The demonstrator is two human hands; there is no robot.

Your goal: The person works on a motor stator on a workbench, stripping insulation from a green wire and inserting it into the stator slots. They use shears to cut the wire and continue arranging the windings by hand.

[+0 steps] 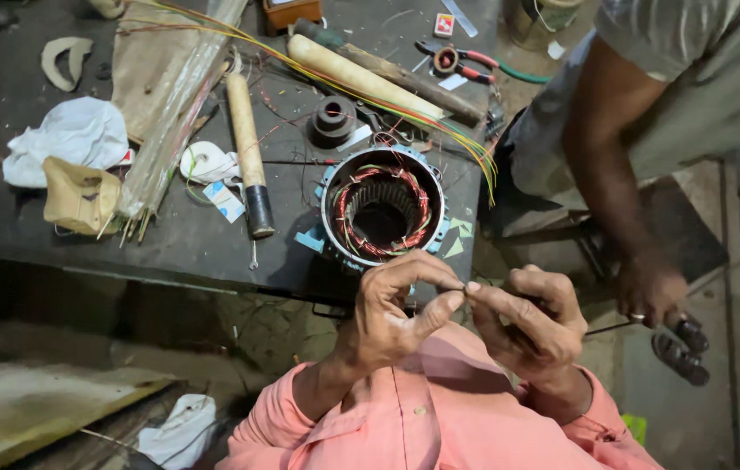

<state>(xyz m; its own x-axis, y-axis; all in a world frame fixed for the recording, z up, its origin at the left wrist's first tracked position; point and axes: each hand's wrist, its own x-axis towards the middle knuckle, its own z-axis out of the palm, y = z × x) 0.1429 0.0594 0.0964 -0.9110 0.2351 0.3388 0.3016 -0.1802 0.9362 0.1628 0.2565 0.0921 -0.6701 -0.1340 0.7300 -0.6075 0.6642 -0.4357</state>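
Both hands, left hand [396, 305] and right hand [535, 318], pinch perhaps thin wire just off bench edge [213, 277].

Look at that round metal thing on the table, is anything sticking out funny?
Yes. The motor stator sits near the table's front edge, and a bundle of coloured wires trails loosely across the tools behind it. Paper scraps lie scattered beside it.
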